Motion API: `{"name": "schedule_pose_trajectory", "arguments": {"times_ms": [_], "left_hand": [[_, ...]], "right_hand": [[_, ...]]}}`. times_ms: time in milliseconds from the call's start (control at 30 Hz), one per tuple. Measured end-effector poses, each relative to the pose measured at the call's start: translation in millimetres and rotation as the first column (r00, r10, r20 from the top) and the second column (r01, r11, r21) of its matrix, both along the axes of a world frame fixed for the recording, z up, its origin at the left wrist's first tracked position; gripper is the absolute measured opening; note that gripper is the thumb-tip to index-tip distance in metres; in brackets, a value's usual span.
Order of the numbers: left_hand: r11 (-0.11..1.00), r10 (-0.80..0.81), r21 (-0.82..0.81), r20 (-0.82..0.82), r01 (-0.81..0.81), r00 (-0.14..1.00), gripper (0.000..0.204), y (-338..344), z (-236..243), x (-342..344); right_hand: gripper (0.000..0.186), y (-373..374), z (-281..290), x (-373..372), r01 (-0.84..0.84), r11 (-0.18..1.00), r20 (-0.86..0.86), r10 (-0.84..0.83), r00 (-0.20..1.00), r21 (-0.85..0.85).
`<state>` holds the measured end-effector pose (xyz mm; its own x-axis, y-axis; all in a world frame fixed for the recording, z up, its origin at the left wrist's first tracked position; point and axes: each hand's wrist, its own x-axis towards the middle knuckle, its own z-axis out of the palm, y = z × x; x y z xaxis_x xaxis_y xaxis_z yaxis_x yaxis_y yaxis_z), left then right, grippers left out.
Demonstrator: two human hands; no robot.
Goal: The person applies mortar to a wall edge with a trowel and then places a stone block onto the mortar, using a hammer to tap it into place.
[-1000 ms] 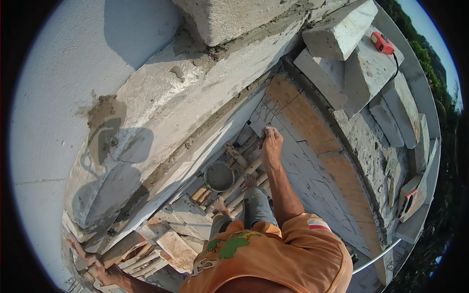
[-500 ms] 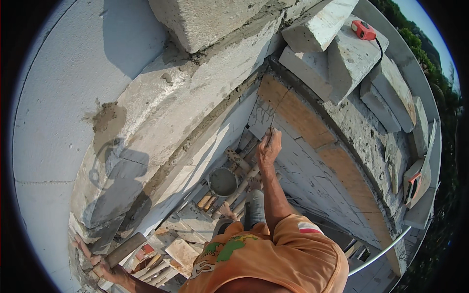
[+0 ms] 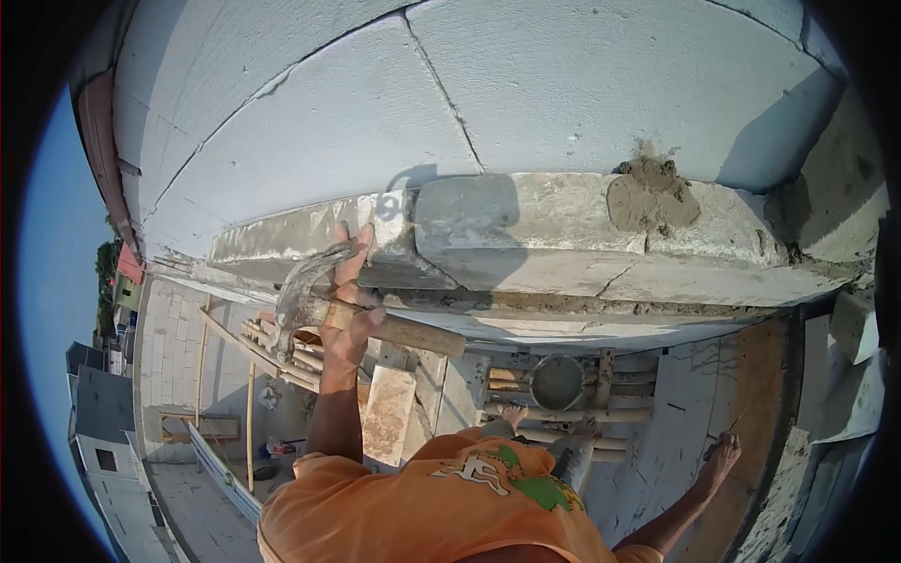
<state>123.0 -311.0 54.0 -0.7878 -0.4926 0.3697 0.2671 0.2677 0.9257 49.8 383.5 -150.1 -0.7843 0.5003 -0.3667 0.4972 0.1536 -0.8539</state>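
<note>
My left hand (image 3: 347, 324) is wrapped round the handle of a hammer (image 3: 422, 336). The hammer's curved metal head, crusted with grey, sticks out to the left, and its wooden handle points right. Some fingers of this hand reach up against the edge of a light grey block ledge (image 3: 554, 220). Low at the right, my right hand (image 3: 723, 457) is closed beside an orange-brown board (image 3: 755, 385) on the wall. Something thin seems to stick up from its fingertips, too small to make out.
A lump of wet mortar (image 3: 654, 195) sits on the ledge. Below stand a bucket of grey mortar (image 3: 557, 383) and wooden poles (image 3: 601, 414) under my bare feet. White blocks (image 3: 849, 375) are stacked at the right; a pale wall (image 3: 582, 84) rises beyond the ledge.
My view has swung left along the ledge, so the hammer's head now shows. The left hand has come up to the ledge edge with the hammer; the right hand now appears lower at the right.
</note>
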Motion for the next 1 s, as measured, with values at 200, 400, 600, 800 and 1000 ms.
{"name": "schedule_pose_trajectory", "arguments": {"times_ms": [200,400,600,800,1000], "left_hand": [[1.0,-0.02,-0.006,-0.006,0.02,1.0,0.029,-17,-8,-12],[0.998,-0.025,0.061,0.087,0.02,0.996,0.028,-77,-52,-5],[0.994,-0.077,-0.077,0.031,0.079,0.997,0.024,-64,-44,-25],[0.536,-0.133,-0.841,-0.171,-0.075,0.976,0.025,-49,-24,-16],[0.983,-0.157,-0.096,0.008,0.157,0.988,0.016,35,45,-59]], "right_hand": [[0.028,-43,21,21,0.004,0.214,-0.001,-0.018,1.0,0.977],[0.016,-39,20,7,0.13,0.412,-0.181,0.086,0.98,0.902],[0.032,-105,6,110,-0.111,0.857,0.057,0.095,0.994,0.503],[0.027,-183,118,79,-0.048,0.995,-0.073,0.055,0.996,0.093],[0.019,-304,214,9,-0.657,0.75,-0.729,0.492,0.476,0.078]]}}
